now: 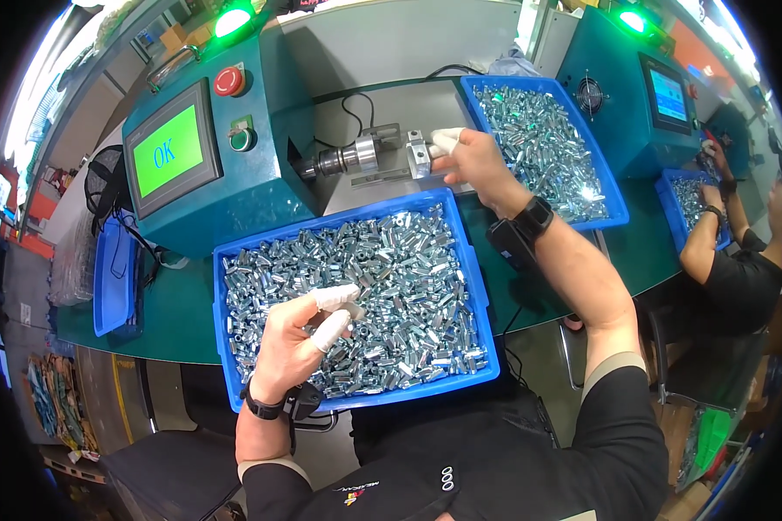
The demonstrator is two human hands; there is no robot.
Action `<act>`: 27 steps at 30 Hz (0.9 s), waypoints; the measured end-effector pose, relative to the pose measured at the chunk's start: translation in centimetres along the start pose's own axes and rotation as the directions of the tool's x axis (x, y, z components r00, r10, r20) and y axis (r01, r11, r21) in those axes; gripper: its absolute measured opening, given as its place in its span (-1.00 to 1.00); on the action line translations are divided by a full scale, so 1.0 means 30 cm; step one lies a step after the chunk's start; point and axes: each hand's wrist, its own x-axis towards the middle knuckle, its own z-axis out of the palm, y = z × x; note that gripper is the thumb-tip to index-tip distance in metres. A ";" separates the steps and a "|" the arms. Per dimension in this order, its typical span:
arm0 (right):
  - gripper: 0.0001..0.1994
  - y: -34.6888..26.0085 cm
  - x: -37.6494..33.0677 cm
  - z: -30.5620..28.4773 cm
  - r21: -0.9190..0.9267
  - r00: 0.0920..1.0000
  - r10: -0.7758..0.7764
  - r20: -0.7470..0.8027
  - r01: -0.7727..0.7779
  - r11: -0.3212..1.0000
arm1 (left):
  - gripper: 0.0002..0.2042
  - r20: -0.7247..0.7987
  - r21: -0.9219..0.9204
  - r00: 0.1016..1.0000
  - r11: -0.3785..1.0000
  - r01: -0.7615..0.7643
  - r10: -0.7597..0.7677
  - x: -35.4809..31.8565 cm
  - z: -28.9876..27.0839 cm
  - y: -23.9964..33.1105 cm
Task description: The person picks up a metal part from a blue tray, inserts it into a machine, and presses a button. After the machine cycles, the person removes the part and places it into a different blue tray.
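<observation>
My right hand [480,167], with white finger covers on its fingertips, is closed at the metal holder block [419,154] of the machine. Its fingers hide whatever they pinch there. In line with that block, to its left, lies the machine's round steel spindle [343,158]. Above the near blue tray [493,347] is my left hand [294,340], thumb and forefinger curved toward each other in white covers. A small greyish piece shows between those fingertips, too unclear to name. Silvery hex-shaped metal sleeves [408,295] fill this tray.
A teal machine [274,156] with a lit green screen [167,156] and a red button [229,82] stands left. Another blue tray [617,213] of metal parts lies right of the holder. A second teal machine [604,95] and a co-worker's arm [704,234] are farther right.
</observation>
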 end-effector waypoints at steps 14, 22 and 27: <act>-0.57 -0.191 0.060 0.114 -0.946 0.926 -0.368 0.086 0.192 0.261 | -0.72 -0.010 -0.009 1.000 1.000 0.002 -0.002 0.001 0.004 -0.003; -0.50 -0.213 -0.009 -0.103 -0.959 0.937 -0.350 0.000 0.099 0.265 | -0.72 -0.023 -0.003 1.000 1.000 -0.017 0.017 -0.009 -0.009 -0.010; -0.58 -0.204 -0.135 -0.294 -0.989 0.864 -0.504 -0.021 0.056 0.138 | -0.71 0.019 0.016 0.999 0.999 -0.051 0.051 -0.002 -0.010 0.015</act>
